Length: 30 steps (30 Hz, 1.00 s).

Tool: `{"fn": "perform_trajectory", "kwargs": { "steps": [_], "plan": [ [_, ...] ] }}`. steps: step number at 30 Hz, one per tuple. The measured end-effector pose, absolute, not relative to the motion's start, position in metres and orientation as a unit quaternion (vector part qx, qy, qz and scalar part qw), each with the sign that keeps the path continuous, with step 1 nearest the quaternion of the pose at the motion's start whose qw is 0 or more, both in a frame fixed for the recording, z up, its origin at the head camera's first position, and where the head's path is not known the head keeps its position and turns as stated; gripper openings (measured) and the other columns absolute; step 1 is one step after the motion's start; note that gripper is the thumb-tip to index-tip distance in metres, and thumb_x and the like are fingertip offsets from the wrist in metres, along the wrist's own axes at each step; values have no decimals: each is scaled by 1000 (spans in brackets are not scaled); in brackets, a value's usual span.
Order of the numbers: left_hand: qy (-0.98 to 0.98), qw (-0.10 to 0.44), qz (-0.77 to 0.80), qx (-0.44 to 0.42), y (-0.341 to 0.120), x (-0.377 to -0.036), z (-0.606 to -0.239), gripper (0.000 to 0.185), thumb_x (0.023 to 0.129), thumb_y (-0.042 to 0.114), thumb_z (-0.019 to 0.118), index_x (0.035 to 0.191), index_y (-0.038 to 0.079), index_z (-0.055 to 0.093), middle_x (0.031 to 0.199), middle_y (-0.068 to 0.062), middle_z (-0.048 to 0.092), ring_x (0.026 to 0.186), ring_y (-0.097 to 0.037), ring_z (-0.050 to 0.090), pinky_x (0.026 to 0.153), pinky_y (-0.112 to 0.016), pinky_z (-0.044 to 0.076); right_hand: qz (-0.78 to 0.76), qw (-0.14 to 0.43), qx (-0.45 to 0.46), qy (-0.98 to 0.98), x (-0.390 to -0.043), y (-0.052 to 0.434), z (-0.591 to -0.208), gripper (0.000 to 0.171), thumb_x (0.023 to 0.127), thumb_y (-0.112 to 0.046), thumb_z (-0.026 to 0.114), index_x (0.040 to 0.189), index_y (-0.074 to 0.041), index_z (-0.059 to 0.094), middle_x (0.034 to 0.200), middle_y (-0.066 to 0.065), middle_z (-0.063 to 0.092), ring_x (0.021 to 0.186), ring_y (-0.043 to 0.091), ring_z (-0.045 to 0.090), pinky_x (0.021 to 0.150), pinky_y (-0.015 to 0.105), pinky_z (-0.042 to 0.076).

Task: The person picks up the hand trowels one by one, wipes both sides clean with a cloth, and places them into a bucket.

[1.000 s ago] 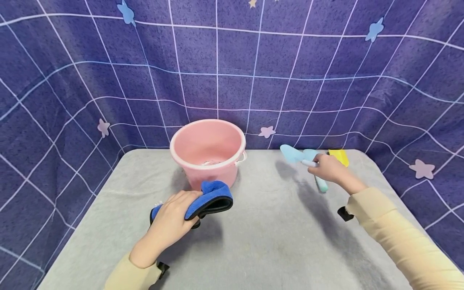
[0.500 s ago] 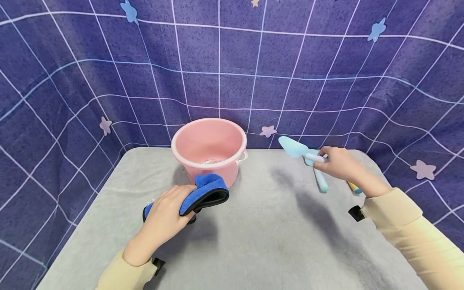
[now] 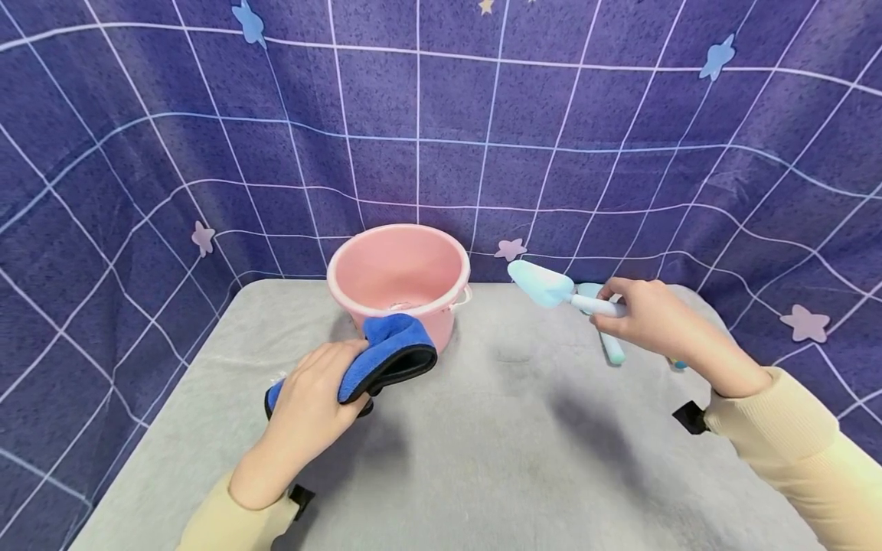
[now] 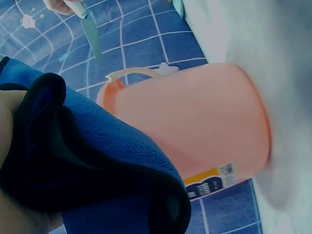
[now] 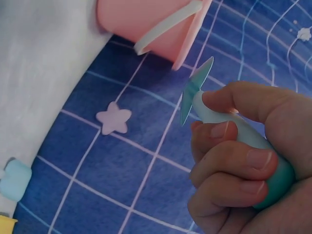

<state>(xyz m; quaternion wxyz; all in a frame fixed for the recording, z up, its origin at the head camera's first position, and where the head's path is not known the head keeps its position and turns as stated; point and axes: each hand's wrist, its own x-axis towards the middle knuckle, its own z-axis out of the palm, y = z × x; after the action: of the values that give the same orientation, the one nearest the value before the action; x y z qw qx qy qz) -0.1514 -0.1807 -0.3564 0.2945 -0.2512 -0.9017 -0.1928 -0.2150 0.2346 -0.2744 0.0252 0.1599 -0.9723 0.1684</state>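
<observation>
R hand (image 3: 644, 317) has fingers and thumb curled round the handle of a light-blue toy trowel (image 3: 551, 288), a firm full grip; the wrist view shows thumb on top, three fingers wrapped under. Trowel is held off the table, blade pointing left toward the pink bucket (image 3: 400, 287), roughly level w/ the bucket's rim and apart from it. Just behind and below the R hand, a second light-blue tool (image 3: 606, 337) lies on the table, handle toward the person. A bit of yellow and blue shows past the R wrist; can't tell what it is.

L hand (image 3: 313, 402) grips a folded blue cloth w/ black edging (image 3: 389, 356), fingers over the top of the fold, thumb side hidden. Cloth is held up above the table, its far end just in front of the bucket's near wall; can't tell if it touches. L wrist view shows the bucket's side w/ a barcode label and its pale handle.

Bucket stands upright at the back centre of the grey-covered table (image 3: 496, 459). Backdrop (image 3: 441, 138) is purple cloth w/ a white grid and small stars. Both sleeves are cream.
</observation>
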Motion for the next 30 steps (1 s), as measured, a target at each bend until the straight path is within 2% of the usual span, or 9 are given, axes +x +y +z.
{"fn": "perform_trajectory", "kwargs": {
  "steps": [9,13,21,26,30],
  "plan": [
    [-876,335,-208,-278,-175,-145,-343,64,56,7,79,117,6,59,107,-8,64,99,-25,58,85,-40,44,165,71,209,-961,-201,217,-273,17,78,-23,73,86,-12,62,53,-10,53,45,6,40,45,25,33],
    [-860,365,-210,-289,-171,-143,-341,63,55,5,77,116,4,60,107,-9,65,97,-26,58,82,-38,44,165,65,219,-959,-196,210,-275,17,76,-21,74,85,-14,61,52,-11,52,44,5,43,46,24,35],
    [-811,436,-215,-326,-162,-143,-334,50,63,7,66,113,0,62,110,-11,65,95,-29,59,78,-39,43,148,55,250,-955,-186,196,-277,18,75,-20,75,85,-18,60,56,-13,52,47,5,41,46,23,35],
    [-800,449,-199,-343,-158,-143,-329,57,57,-1,56,114,1,63,116,-11,64,97,-30,59,79,-42,44,146,57,274,-949,-180,188,-281,20,73,-20,77,83,-21,60,57,-15,51,49,3,41,46,22,36],
    [-797,453,-176,-359,-153,-146,-326,57,60,-1,49,115,2,63,117,-12,63,98,-31,59,78,-44,45,143,53,300,-942,-177,183,-285,20,72,-19,78,84,-21,61,58,-14,51,49,2,39,45,21,34]
  ]
}}
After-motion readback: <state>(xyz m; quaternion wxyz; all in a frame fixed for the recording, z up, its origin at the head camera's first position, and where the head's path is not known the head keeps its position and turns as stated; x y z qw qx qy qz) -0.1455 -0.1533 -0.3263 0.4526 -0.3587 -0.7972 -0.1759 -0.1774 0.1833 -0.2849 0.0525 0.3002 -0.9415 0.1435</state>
